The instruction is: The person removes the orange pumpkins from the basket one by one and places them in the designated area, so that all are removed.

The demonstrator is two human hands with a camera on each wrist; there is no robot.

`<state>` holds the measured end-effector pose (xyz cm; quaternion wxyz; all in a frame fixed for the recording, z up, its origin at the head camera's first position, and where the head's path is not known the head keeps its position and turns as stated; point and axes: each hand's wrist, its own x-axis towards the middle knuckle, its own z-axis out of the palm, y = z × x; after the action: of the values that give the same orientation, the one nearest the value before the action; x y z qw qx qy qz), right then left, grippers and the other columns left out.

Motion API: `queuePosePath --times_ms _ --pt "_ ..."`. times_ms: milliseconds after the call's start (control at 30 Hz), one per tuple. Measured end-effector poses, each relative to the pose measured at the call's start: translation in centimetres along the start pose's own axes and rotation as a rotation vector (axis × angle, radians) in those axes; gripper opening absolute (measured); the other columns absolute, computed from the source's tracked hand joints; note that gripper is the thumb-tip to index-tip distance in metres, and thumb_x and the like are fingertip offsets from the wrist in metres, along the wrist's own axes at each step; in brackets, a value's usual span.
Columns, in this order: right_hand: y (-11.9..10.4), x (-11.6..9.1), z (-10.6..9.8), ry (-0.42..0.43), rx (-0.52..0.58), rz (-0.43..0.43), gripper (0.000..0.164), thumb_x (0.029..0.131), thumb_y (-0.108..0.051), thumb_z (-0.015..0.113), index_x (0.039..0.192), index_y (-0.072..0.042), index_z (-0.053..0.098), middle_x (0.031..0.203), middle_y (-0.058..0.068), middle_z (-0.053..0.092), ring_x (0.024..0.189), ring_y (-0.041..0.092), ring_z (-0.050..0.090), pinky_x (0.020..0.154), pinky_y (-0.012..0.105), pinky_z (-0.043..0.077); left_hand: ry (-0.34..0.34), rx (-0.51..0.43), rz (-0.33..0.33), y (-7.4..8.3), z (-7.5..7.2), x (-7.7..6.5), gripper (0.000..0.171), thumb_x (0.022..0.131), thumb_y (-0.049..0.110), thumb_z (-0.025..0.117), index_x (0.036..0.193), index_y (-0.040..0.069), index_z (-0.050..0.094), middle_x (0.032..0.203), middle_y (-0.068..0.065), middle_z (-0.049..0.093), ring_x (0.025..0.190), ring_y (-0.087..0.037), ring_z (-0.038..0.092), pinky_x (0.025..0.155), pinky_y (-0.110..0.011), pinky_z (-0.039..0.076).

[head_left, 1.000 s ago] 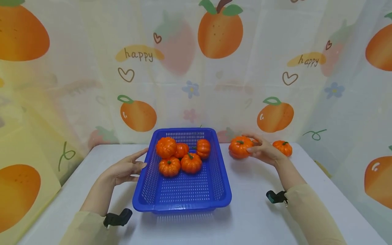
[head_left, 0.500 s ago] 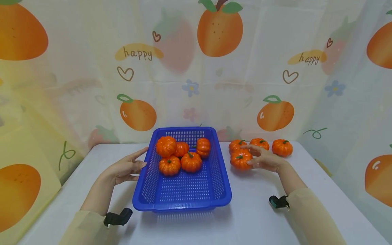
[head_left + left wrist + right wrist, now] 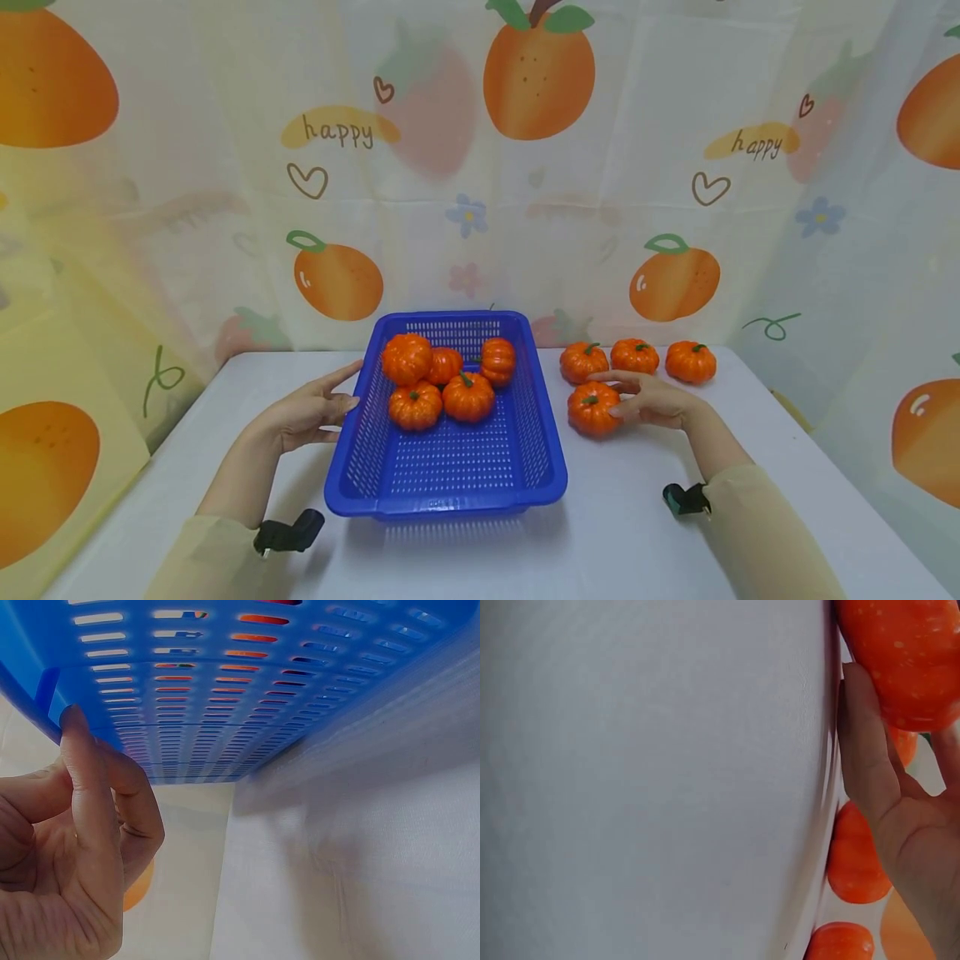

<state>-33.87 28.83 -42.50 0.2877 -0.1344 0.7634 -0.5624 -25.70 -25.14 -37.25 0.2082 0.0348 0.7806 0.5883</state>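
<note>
On the white table, my right hand (image 3: 651,400) holds a small orange pumpkin (image 3: 594,409) with a green stem, gripping it from its right side. The right wrist view has this pumpkin (image 3: 904,664) between thumb and fingers, close by the table surface. At the other side, my left hand (image 3: 311,414) touches the left rim of a blue plastic basket (image 3: 450,506). Seen from the left wrist, a fingertip of that hand (image 3: 90,832) meets the outer rim, and the other fingers are loosely bent. Several pumpkins (image 3: 468,397) lie inside the basket, toward its back.
Three more pumpkins stand in a row at the table's back right: a left one (image 3: 583,362), a middle one (image 3: 635,356) and a right one (image 3: 691,362). A fruit-printed curtain (image 3: 465,250) hangs behind the table (image 3: 637,533).
My right hand has drawn its pumpkin toward the table's front, away from the back row. Two pumpkins behind it have come into view. The left hand and basket have stayed in place.
</note>
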Motion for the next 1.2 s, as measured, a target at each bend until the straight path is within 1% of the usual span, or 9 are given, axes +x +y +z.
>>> queuePosePath --times_ms 233,433,567,800,933,1000,1067,1133,1200 --pt "0.3 -0.3 -0.5 0.034 -0.019 -0.003 0.073 0.086 -0.014 0.067 0.152 -0.016 0.037 0.161 0.019 0.021 0.146 0.04 0.027 0.106 0.046 0.05 0.003 0.005 0.001 -0.1 0.0 0.0 0.084 0.099 0.024 0.058 0.16 0.026 0.0 0.099 0.003 0.069 0.086 -0.013 0.069 0.081 -0.03 0.06" --pt "0.6 -0.3 -0.8 0.049 -0.005 -0.007 0.068 0.089 -0.014 0.066 0.152 -0.012 0.038 0.16 0.019 0.026 0.142 0.037 0.035 0.105 0.046 0.051 0.001 -0.002 -0.001 -0.2 0.0 0.0 0.084 0.099 0.024 0.058 0.16 0.025 0.0 0.099 0.002 0.068 0.087 -0.014 0.069 0.081 -0.03 0.06" --pt "0.7 -0.3 -0.9 0.048 -0.003 0.0 0.068 0.089 -0.014 0.066 0.151 -0.013 0.039 0.16 0.019 0.026 0.141 0.034 0.036 0.105 0.046 0.051 0.001 -0.012 -0.011 -0.2 0.0 0.0 0.083 0.099 0.022 0.057 0.16 0.025 0.0 0.097 0.003 0.068 0.086 -0.013 0.069 0.08 -0.029 0.06" --pt "0.0 -0.6 -0.8 0.056 -0.018 0.004 0.068 0.089 -0.015 0.065 0.151 -0.013 0.037 0.158 0.02 0.027 0.136 0.032 0.041 0.103 0.047 0.052 -0.008 -0.012 -0.004 -0.3 0.0 0.0 0.082 0.1 0.021 0.055 0.16 0.023 0.0 0.096 0.003 0.068 0.085 -0.012 0.069 0.079 -0.03 0.06" --pt "-0.8 -0.8 -0.9 0.122 0.002 -0.014 0.068 0.091 -0.015 0.065 0.152 -0.009 0.035 0.157 0.023 0.032 0.13 0.026 0.051 0.102 0.041 0.054 -0.004 -0.013 -0.013 -0.4 0.0 0.0 0.082 0.1 0.022 0.056 0.16 0.024 0.001 0.095 0.003 0.068 0.086 -0.013 0.069 0.08 -0.03 0.06" --pt "-1.2 -0.9 -1.0 0.168 0.016 -0.04 0.067 0.092 -0.014 0.064 0.151 -0.006 0.033 0.156 0.024 0.033 0.125 0.022 0.055 0.101 0.037 0.055 -0.015 -0.011 -0.013 -0.4 0.0 0.0 0.081 0.1 0.021 0.055 0.16 0.024 0.0 0.094 0.004 0.068 0.086 -0.013 0.069 0.08 -0.03 0.06" --pt "-1.7 -1.0 -1.0 0.218 0.026 -0.075 0.063 0.093 -0.014 0.063 0.149 -0.006 0.035 0.152 0.022 0.037 0.12 0.018 0.059 0.099 0.033 0.055 -0.023 -0.016 -0.015 -0.3 -0.1 0.0 0.08 0.1 0.02 0.055 0.16 0.024 0.001 0.092 0.004 0.067 0.085 -0.013 0.069 0.08 -0.03 0.06" --pt "-2.4 -1.1 -1.1 0.254 0.031 -0.125 0.055 0.096 -0.016 0.061 0.146 -0.009 0.039 0.146 0.017 0.043 0.116 0.014 0.06 0.097 0.03 0.056 -0.036 -0.016 -0.005 -0.2 -0.3 0.0 0.08 0.101 0.019 0.054 0.16 0.024 0.002 0.091 0.004 0.067 0.084 -0.012 0.069 0.079 -0.03 0.06" --pt "-3.3 -1.2 -1.1 0.29 0.037 -0.163 0.048 0.097 -0.017 0.059 0.142 -0.015 0.043 0.138 0.006 0.049 0.113 0.009 0.062 0.097 0.029 0.055 -0.043 -0.013 0.007 -0.1 -0.4 0.1 0.08 0.101 0.02 0.054 0.16 0.024 0.002 0.091 0.004 0.067 0.085 -0.012 0.069 0.079 -0.03 0.06"
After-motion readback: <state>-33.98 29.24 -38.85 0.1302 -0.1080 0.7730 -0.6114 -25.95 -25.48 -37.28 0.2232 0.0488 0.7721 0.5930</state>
